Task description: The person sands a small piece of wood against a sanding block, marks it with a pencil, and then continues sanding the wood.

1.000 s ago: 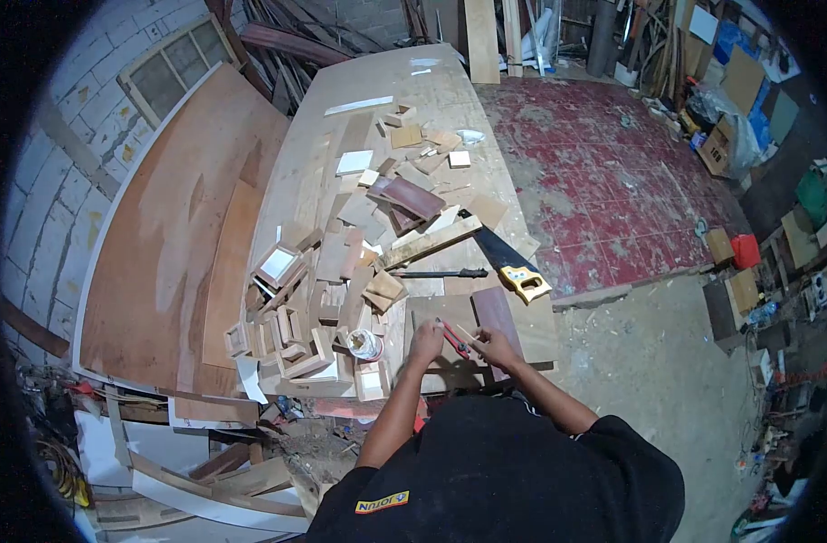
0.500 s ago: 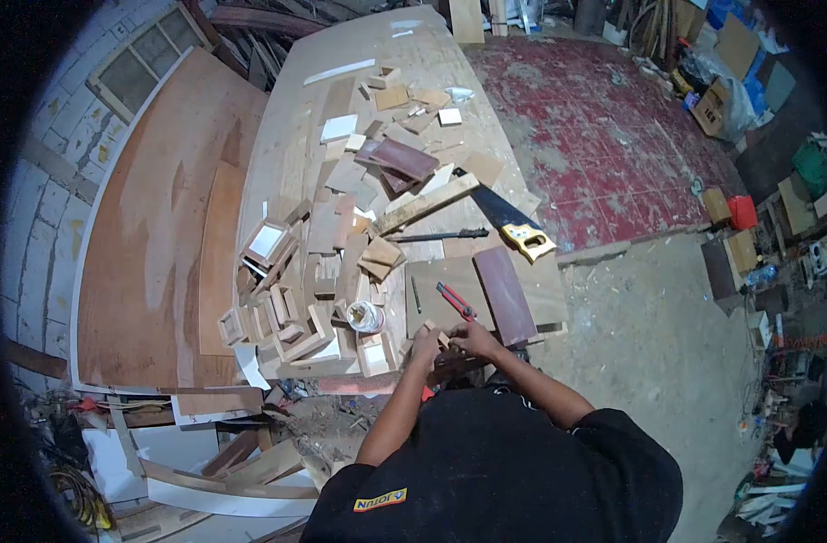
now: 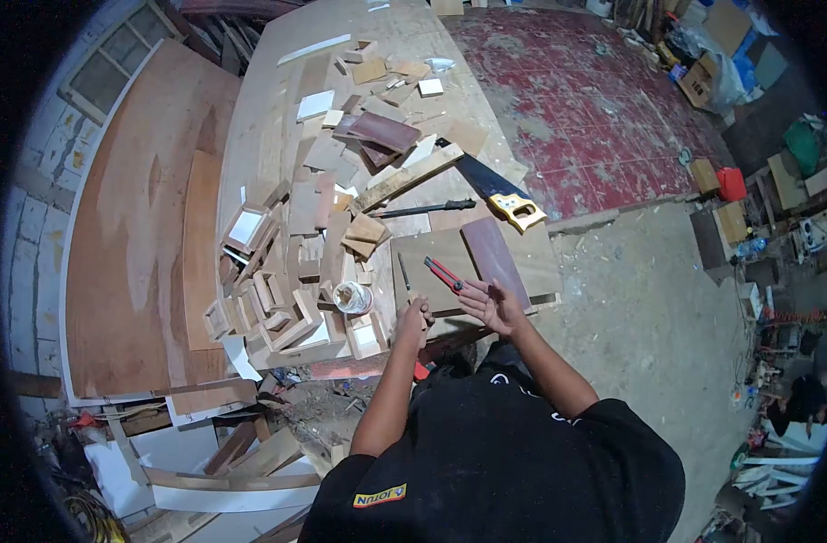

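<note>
My left hand [image 3: 413, 324] is closed at the near edge of the workbench, round a small pale wooden piece [image 3: 413, 297] of which only the top shows. My right hand [image 3: 493, 309] is held out with its fingers apart and holds nothing. Just beyond its fingertips lies a red utility knife [image 3: 445, 273] on a flat board [image 3: 432, 249]. A thin dark pencil-like stick [image 3: 403, 270] lies beyond my left hand. To the right rests a long reddish-brown block [image 3: 497, 262]. An open white tub [image 3: 352, 297] stands left of my left hand.
A handsaw [image 3: 499, 195] with a yellow handle lies beyond the board, near a wooden batten [image 3: 409, 178] and a dark rod-like tool [image 3: 427, 209]. Small wooden box frames [image 3: 269, 291] and offcuts crowd the bench's left side. A large plywood sheet [image 3: 128, 244] leans at the left.
My hands have come apart from working together on the small wooden piece. My left hand keeps it, while my right hand has opened and lifted towards the knife. The view has shifted slightly.
</note>
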`<move>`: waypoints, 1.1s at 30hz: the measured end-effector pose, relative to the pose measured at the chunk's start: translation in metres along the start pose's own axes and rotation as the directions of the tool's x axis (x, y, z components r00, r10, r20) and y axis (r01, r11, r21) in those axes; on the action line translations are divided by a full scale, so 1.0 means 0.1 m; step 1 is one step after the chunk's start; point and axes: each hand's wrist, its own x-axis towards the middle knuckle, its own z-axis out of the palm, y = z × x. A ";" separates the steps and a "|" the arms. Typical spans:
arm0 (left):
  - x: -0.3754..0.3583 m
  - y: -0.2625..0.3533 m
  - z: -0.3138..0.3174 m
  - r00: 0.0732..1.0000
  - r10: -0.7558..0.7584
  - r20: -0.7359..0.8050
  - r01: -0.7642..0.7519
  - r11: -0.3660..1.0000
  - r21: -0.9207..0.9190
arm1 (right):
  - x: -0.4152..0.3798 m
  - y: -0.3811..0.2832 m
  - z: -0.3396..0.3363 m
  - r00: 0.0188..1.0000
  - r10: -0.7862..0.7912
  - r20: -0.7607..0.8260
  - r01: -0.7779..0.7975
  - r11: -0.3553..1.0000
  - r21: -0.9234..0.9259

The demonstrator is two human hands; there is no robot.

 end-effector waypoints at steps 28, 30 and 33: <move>-0.18 0.33 0.75 0.835 0.405 0.373 -0.545 0.703 0.456 | 0.09 -0.07 0.51 0.902 -0.420 -0.103 0.368 0.871 -0.327; -0.37 0.50 0.90 0.810 0.429 0.400 -0.586 0.604 0.540 | 0.13 -0.07 0.52 0.894 -0.440 -0.089 0.367 0.830 -0.420; -0.36 0.55 0.90 0.760 0.501 0.414 -0.638 0.452 0.624 | 0.14 -0.06 0.62 0.868 -0.490 -0.078 0.403 0.789 -0.464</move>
